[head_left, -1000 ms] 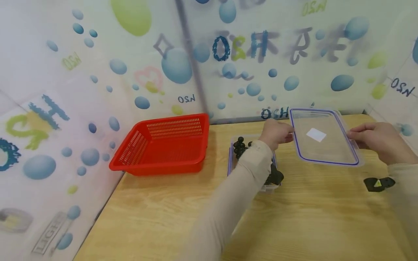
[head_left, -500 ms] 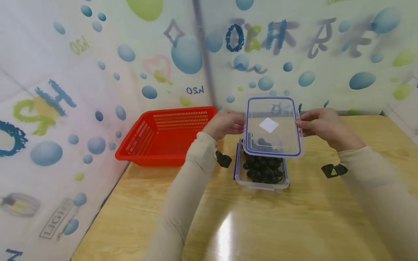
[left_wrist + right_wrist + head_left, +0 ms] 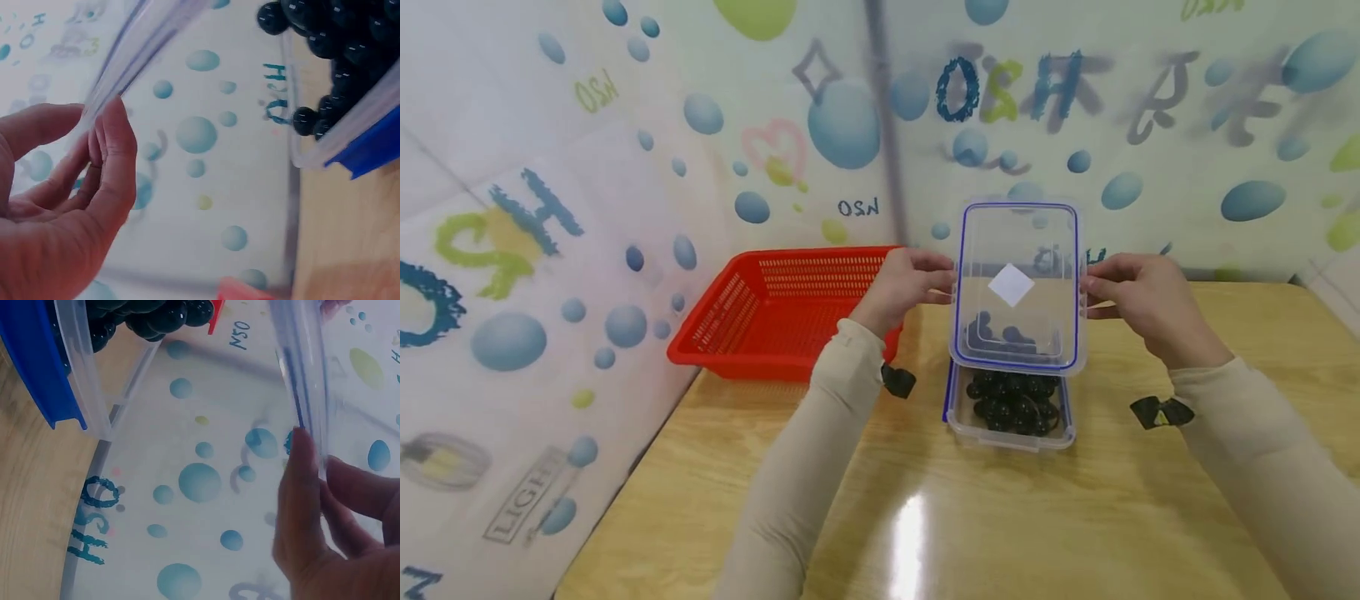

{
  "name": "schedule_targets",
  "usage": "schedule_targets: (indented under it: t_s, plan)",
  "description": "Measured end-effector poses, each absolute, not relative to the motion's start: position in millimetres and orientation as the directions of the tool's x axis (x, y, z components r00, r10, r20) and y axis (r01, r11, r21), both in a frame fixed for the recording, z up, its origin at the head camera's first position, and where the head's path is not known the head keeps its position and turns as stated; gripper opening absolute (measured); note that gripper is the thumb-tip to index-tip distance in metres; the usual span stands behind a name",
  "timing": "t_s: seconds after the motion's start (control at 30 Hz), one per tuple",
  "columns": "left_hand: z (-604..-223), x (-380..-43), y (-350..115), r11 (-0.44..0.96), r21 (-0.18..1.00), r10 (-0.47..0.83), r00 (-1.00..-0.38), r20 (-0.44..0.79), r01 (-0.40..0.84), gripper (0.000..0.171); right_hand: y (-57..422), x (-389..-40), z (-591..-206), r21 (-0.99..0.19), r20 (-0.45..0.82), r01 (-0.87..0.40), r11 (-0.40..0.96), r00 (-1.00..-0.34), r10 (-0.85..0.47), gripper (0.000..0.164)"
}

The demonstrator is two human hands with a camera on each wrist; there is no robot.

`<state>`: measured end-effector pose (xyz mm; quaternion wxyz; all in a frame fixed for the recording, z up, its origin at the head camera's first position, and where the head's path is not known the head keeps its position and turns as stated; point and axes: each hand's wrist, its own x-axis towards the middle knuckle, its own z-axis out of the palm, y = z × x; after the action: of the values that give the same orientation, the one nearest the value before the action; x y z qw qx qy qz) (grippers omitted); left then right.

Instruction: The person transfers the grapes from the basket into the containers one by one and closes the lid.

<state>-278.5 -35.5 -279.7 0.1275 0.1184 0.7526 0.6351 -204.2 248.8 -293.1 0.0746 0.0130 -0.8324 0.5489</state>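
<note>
Between my two hands, a clear plastic lid (image 3: 1052, 283) with a blue seal and a white square label is held up, tilted, above a clear container. My left hand (image 3: 904, 287) pinches its left edge between thumb and fingers. On the opposite edge, my right hand (image 3: 1138, 300) does the same, as the right wrist view confirms. The container (image 3: 1011, 439) stands on the table and holds dark grapes (image 3: 1015, 408); its rear part shows only through the lid. A blue clip (image 3: 375, 147) hangs at the container's side in the left wrist view.
A red plastic basket (image 3: 782, 367) with slotted walls stands on the wooden table (image 3: 1000, 525), left of the container and close behind my left wrist. A wall with printed bubbles (image 3: 842, 125) rises along the table's back edge.
My left hand left the container area, went left and took the lid's left edge. My right hand brought the lid leftward over the container, and it now stands more upright.
</note>
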Motion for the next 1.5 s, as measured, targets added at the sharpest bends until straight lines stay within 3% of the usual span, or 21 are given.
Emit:
schedule_targets:
  t_s: [0.2,0.33,0.47,0.53,0.63,0.8,0.93,1.03,1.2,1.33,1.5]
  plan:
    - [-267,-272,-36,0.258,0.902,0.345,-0.905,0.249,0.346,0.015,243,-201,-288,-0.945,0.299,-0.273,0.180,-0.943,0.143,0.007]
    - [-271,-270,-35,0.300,0.748,0.354,-0.797,0.489,0.592,0.018,237,-198,-287,-0.920,0.366,-0.387,-0.064,-0.906,0.211,0.007]
    - [-285,-269,-33,0.292,0.583,0.357,-0.652,0.669,0.758,0.018,233,-191,-290,-0.892,0.337,-0.387,-0.234,-0.914,0.226,0.020]
    - [-291,-268,-33,0.273,0.513,0.360,-0.581,0.730,0.814,0.016,231,-189,-292,-0.868,0.307,-0.363,-0.339,-0.929,0.208,0.023]
    - [-300,-267,-32,0.248,0.460,0.361,-0.522,0.773,0.852,0.013,229,-186,-294,-0.786,0.263,-0.312,-0.534,-0.950,0.168,0.022]
    - [-311,-267,-31,0.271,0.444,0.348,-0.517,0.782,0.854,0.013,232,-183,-300,-0.700,0.184,-0.193,-0.687,-0.979,0.087,0.018]
    - [-321,-264,-29,0.298,0.452,0.337,-0.536,0.774,0.841,0.019,238,-182,-307,-0.765,0.137,-0.116,-0.633,-0.990,0.016,0.020]
    - [-327,-260,-27,0.328,0.527,0.350,-0.619,0.703,0.784,0.021,241,-182,-313,-0.858,0.124,-0.110,-0.501,-0.992,0.006,0.026]
    - [-334,-253,-25,0.274,0.761,0.421,-0.785,0.456,0.589,0.018,244,-177,-324,-0.942,0.131,-0.134,-0.306,-0.991,0.031,0.045]
    - [-340,-246,-27,0.209,0.888,0.441,-0.850,0.288,0.409,0.041,242,-168,-333,-0.988,0.089,-0.090,-0.129,-0.996,0.017,0.059]
    - [-349,-233,-29,0.367,0.846,0.484,-0.856,0.183,0.388,0.062,234,-156,-340,-0.975,-0.021,0.017,0.223,-1.000,-0.015,0.064]
